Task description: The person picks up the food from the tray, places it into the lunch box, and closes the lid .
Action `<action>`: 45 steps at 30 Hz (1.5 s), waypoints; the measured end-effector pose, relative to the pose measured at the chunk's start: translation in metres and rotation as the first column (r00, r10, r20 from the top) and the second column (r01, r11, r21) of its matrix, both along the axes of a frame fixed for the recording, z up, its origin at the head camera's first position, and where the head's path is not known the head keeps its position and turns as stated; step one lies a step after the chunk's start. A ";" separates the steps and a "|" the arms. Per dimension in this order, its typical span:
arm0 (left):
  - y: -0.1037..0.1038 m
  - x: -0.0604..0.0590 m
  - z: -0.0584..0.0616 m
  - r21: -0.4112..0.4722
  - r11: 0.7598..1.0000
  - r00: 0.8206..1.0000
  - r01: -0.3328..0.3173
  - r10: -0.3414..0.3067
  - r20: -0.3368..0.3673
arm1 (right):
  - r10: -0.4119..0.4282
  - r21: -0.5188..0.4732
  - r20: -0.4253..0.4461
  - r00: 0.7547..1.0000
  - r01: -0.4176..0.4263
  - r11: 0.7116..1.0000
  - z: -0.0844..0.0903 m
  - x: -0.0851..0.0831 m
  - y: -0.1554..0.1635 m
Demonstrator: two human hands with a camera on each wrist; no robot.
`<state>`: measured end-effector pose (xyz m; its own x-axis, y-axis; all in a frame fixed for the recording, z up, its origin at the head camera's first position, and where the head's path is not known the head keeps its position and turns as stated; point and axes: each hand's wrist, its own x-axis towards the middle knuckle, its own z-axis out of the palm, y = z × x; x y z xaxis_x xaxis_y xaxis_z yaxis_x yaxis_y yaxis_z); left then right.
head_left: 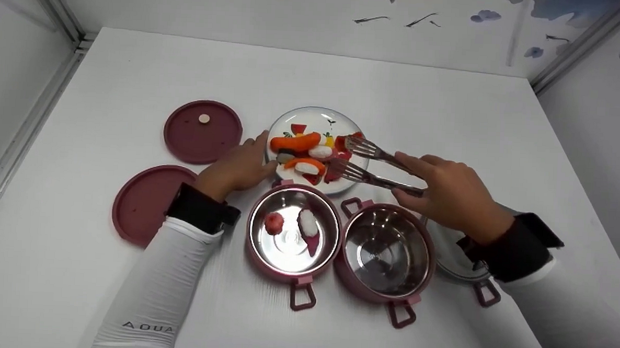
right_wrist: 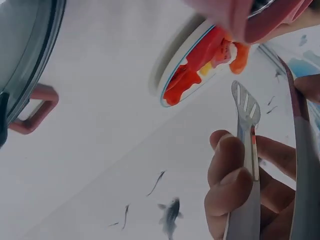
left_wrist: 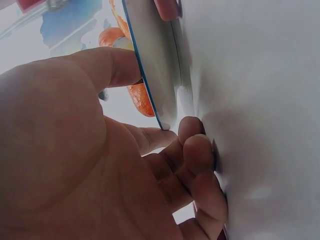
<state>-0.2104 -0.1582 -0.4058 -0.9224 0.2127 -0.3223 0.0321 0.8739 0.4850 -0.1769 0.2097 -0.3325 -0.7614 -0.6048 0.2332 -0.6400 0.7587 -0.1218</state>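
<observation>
My right hand holds metal serving tongs with slotted ends. The tong arms stand apart, their ends over the right part of a white plate. Food-like pieces lie on that plate, among them a long orange one, a white one and several red ones. In the right wrist view, fingers lie on both arms of the tongs. At the plate's left rim, my left hand grips the edge; the left wrist view shows the thumb over the blue rim and the other fingers curled low beside it.
In front of the plate stands a pink steel-lined pot with a red round piece and a white-and-magenta piece inside. A second pot stands right beside it. A glass-topped round vessel sits under my right forearm. Two maroon lids lie at left.
</observation>
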 end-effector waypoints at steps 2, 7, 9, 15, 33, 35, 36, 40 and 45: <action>0.000 0.000 -0.001 -0.004 1.000 1.000 0.001 -0.002 -0.003 | 0.012 0.027 0.024 1.000 -0.013 1.000 -0.004 -0.007 0.003; 0.000 0.001 -0.001 -0.014 1.000 1.000 0.009 -0.010 -0.004 | 0.033 0.110 0.046 0.998 -0.038 0.993 -0.011 -0.018 0.007; 0.000 0.001 -0.001 -0.016 1.000 1.000 0.011 -0.011 -0.003 | 0.047 0.122 0.023 0.999 -0.049 0.991 -0.013 -0.020 0.007; 0.000 0.002 0.001 -0.010 1.000 1.000 0.012 -0.012 0.001 | 0.099 0.115 -0.083 0.992 -0.089 0.989 -0.017 -0.025 0.006; 0.000 0.002 0.001 -0.007 1.000 1.000 0.012 -0.012 -0.014 | 0.065 0.117 -0.014 0.998 -0.063 0.991 -0.024 -0.031 0.002; 0.000 0.002 0.001 -0.007 1.000 1.000 0.012 -0.012 -0.013 | 0.065 0.110 -0.006 0.998 -0.064 0.992 -0.026 -0.031 0.002; 0.001 0.002 0.001 -0.008 1.000 1.000 0.012 -0.012 -0.014 | 0.064 0.108 -0.001 0.998 -0.063 0.992 -0.027 -0.031 0.002; 0.001 0.002 0.000 -0.018 1.000 1.000 0.013 -0.013 -0.014 | 0.056 0.114 0.015 0.998 -0.057 0.992 -0.028 -0.031 0.001; 0.001 0.001 0.000 -0.034 0.999 1.000 0.016 -0.016 -0.019 | 0.059 0.106 0.032 0.998 -0.062 0.992 -0.029 -0.031 0.001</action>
